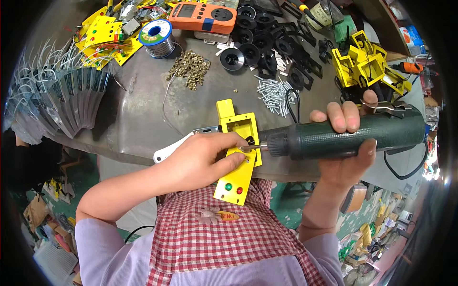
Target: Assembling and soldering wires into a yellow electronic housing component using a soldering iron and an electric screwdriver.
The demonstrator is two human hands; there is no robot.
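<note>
My right hand (346,128) is wrapped round a dark green electric screwdriver (312,141), which lies level and points left. Its bit reaches the upper part of a yellow cover plate (234,178) with a green and a red round part on it. My left hand (202,155) is closed on this plate, with thumb and fingertips close to the bit. Behind the plate sits an open yellow box (255,125), a bit of black wire inside it. A white, rounded-end piece (174,148) sticks out to the left beneath my left hand. Whether a screw is at the bit is hidden.
Small brass parts (190,69), silver screws (276,95) and black discs (232,59) lie across the grey bench (138,114). Farther back are a solder spool (156,38) and an orange meter (202,18). Yellow boxes (369,64) are piled right, wired strips (62,95) left.
</note>
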